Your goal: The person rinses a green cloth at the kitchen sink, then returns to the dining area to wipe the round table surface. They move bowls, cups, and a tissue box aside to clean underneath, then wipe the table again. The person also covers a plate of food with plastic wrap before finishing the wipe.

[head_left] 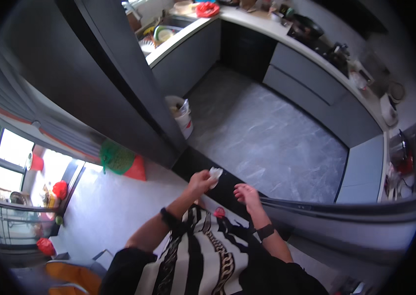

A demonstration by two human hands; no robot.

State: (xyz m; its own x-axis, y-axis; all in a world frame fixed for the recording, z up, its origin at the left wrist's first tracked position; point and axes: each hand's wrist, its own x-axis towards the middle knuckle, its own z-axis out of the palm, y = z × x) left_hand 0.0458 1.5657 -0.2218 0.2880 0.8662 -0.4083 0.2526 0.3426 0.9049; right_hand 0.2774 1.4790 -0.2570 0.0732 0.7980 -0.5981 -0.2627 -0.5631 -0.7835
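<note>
My left hand (199, 183) is closed on a small crumpled white tissue (215, 173), which sticks out past the fingertips. To its right, my right hand (248, 195) hangs in the air with its fingers loosely bent and apart, and nothing shows in it. Both hands are over the dark threshold strip (227, 189) between the pale floor and the grey kitchen floor. A white bucket (182, 118) with things inside stands beyond my left hand, beside the dark door frame.
Grey cabinets (311, 83) line the kitchen, with a sink (176, 22) at the far left and a wok (308, 25) on the stove. A sliding door edge (306, 204) crosses at right. Green and red bags (122, 160) lie left of the doorway.
</note>
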